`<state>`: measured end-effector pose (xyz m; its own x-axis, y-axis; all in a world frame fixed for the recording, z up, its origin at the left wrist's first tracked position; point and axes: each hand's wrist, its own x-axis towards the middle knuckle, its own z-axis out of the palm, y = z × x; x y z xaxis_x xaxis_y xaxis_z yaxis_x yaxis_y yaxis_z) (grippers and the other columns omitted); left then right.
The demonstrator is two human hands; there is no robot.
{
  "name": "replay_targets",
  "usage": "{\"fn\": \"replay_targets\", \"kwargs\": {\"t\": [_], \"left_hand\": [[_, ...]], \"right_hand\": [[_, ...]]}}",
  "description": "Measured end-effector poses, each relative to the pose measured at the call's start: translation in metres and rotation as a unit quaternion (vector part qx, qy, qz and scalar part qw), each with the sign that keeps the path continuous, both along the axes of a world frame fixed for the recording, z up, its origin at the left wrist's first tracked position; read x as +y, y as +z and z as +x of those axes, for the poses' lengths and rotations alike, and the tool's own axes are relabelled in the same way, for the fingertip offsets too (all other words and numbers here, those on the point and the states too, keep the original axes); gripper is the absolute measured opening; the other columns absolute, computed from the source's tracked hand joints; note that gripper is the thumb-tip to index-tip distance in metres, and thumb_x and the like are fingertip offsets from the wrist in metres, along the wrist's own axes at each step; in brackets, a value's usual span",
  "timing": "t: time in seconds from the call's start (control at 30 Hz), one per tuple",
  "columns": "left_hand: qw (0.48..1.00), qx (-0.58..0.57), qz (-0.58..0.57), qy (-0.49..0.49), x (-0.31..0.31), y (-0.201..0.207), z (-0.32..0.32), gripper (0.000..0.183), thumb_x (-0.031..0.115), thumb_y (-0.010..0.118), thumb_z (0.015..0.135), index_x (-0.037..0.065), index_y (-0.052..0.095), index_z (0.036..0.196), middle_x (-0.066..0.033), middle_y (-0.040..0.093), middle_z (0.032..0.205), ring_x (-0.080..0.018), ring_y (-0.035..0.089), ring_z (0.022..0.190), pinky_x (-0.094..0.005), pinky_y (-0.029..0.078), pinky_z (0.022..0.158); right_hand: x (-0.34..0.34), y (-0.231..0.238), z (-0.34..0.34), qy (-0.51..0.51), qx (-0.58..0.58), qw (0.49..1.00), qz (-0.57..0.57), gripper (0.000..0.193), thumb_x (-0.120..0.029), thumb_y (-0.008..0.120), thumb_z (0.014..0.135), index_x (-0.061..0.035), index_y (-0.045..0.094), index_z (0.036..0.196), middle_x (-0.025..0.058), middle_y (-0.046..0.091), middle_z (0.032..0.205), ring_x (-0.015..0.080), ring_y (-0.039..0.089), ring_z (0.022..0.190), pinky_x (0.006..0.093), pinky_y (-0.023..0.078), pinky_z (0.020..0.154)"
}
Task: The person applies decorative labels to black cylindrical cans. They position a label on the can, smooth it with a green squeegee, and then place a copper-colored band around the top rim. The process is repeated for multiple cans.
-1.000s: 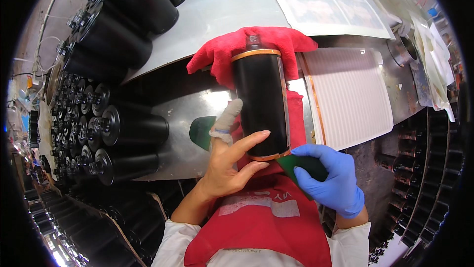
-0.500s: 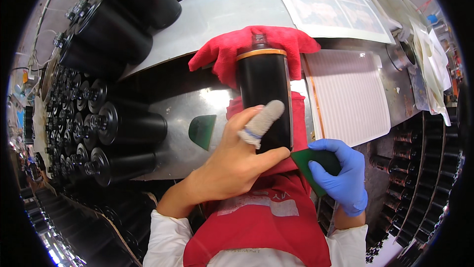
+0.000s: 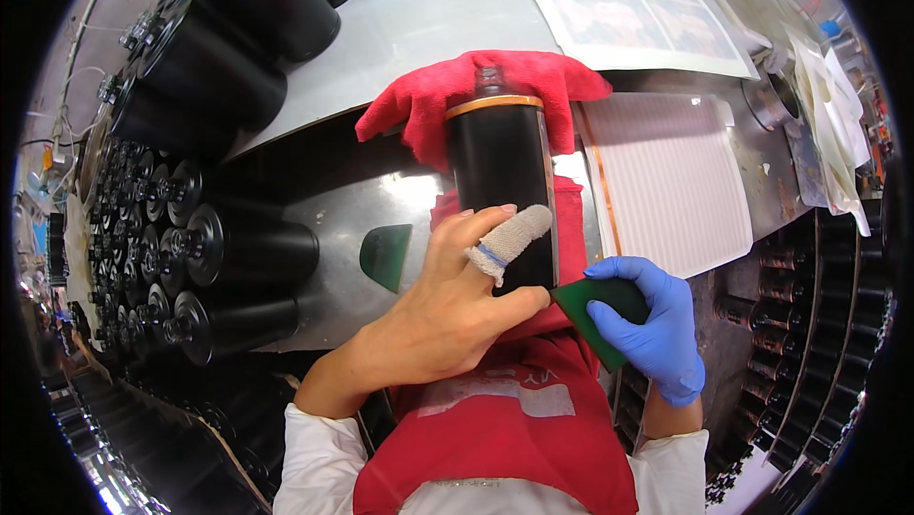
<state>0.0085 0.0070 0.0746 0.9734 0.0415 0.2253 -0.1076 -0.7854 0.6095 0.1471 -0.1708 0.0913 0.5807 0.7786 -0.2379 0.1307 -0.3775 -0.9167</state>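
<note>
a glossy black bottle (image 3: 495, 158) lies on its side on red cloth (image 3: 568, 215), its clear neck pointing away from the person and set against a bunched red towel (image 3: 409, 120). a copper-orange band (image 3: 495, 104) rings its shoulder, and a thin lighter strip runs down its right edge.

the bare left hand (image 3: 466, 301) lies across the bottle's near part, fingers bent, one wearing a pale knitted finger cover (image 3: 519, 232); its thumb reaches the near right edge, beside a corner of a green scraper (image 3: 609, 296). whether this hand grips or only rests there, i cannot tell. the right hand (image 3: 662, 320), gloved in blue, pinches the scraper between thumb and fingers.

on the left, black bottles (image 3: 252, 244) are stacked lying down, necks leftward, with larger-looking ones (image 3: 224, 63) above; any contents are hidden. darker labelled bottles (image 3: 776, 315) fill racks at the right.
</note>
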Motion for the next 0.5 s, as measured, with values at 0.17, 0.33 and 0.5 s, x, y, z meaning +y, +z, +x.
{"fn": "replay_targets", "kwargs": {"t": [0.17, 0.33, 0.5], "left_hand": [[1.000, 0.011, 0.000, -0.025, 0.003, 0.005, 0.001, 0.018, 0.004, 0.061, 0.073, 0.008, 0.060, 0.091, -0.0240, 0.040, 0.127, -0.0380, 0.028, 0.125, -0.0494, 0.027, 0.099], [0.996, -0.015, -0.080, 0.030, -0.001, -0.003, 0.001, 0.033, 0.004, 0.068, 0.069, 0.008, 0.060, 0.101, -0.0252, 0.036, 0.131, -0.0393, 0.031, 0.123, -0.0501, 0.027, 0.100], [0.996, -0.052, -0.078, 0.007, 0.003, -0.013, -0.003, 0.033, 0.004, 0.071, 0.067, 0.008, 0.063, 0.099, -0.0250, 0.038, 0.130, -0.0404, 0.033, 0.123, -0.0478, 0.028, 0.101]], "right_hand": [[0.000, -0.003, 0.004, 0.026, 0.015, 0.999, 0.015, 0.026, -0.003, 0.065, 0.076, -0.0029, 0.063, 0.103, 0.0069, 0.066, 0.088, 0.0106, 0.062, 0.080, 0.0235, 0.050, 0.074], [0.002, -0.002, 0.005, 0.042, 0.033, 0.998, 0.015, 0.027, -0.002, 0.065, 0.076, -0.0026, 0.062, 0.103, 0.0073, 0.065, 0.090, 0.0105, 0.062, 0.082, 0.0230, 0.050, 0.075], [0.008, -0.002, -0.001, 0.070, 0.070, 0.994, 0.037, 0.028, -0.002, 0.065, 0.076, -0.0031, 0.062, 0.104, 0.0067, 0.065, 0.094, 0.0109, 0.061, 0.085, 0.0225, 0.049, 0.076]]}}
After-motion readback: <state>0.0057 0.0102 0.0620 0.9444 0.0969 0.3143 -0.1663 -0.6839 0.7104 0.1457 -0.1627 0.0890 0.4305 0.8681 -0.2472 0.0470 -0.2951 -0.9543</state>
